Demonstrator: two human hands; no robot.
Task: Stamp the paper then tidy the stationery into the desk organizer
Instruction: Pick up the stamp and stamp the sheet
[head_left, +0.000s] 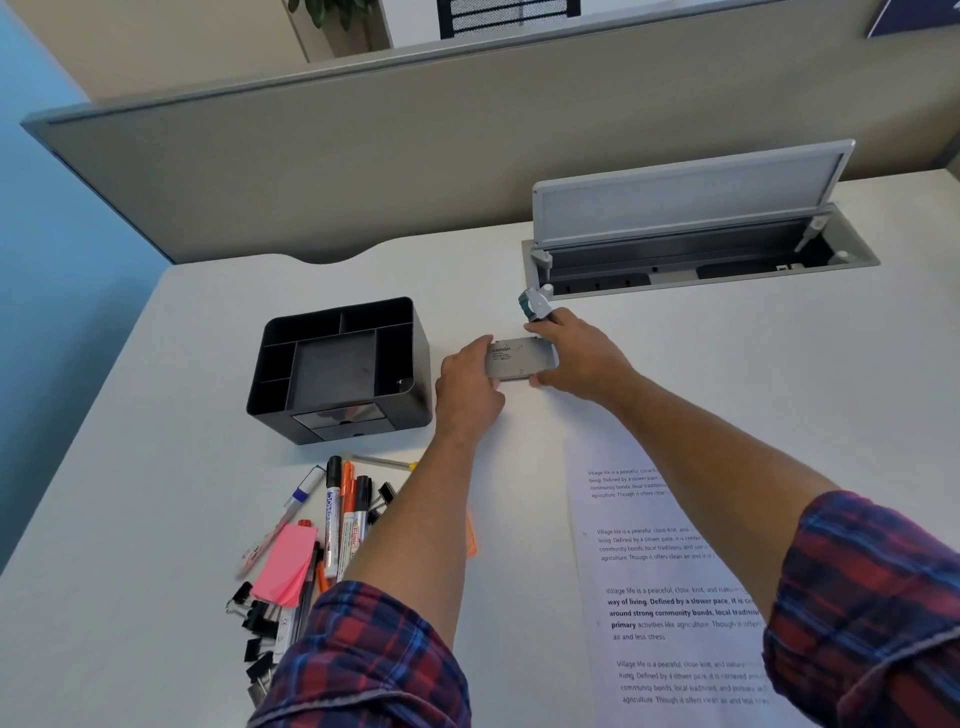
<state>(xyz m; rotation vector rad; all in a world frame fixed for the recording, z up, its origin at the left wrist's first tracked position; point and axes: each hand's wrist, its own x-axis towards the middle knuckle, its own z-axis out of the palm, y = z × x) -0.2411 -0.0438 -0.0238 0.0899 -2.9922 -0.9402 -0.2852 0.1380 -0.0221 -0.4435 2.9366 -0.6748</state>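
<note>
A flat grey stamp pad tin (517, 358) with a printed brand name lies on the desk past the top of the paper. My left hand (467, 384) grips its left end and my right hand (576, 353) grips its right end. The right hand also pinches a small stamp (535, 304) between its fingers, held up above the tin. The printed paper (665, 571) lies at the near right, partly under my right arm. The black desk organizer (337, 364) stands left of the tin, its compartments showing nothing inside.
A pile of markers (337, 514), pens, pink sticky notes (285, 564) and black binder clips (254, 618) lies near left, partly under my left sleeve. An open cable tray with a raised lid (691, 208) sits at the back right. A partition wall bounds the desk's far edge.
</note>
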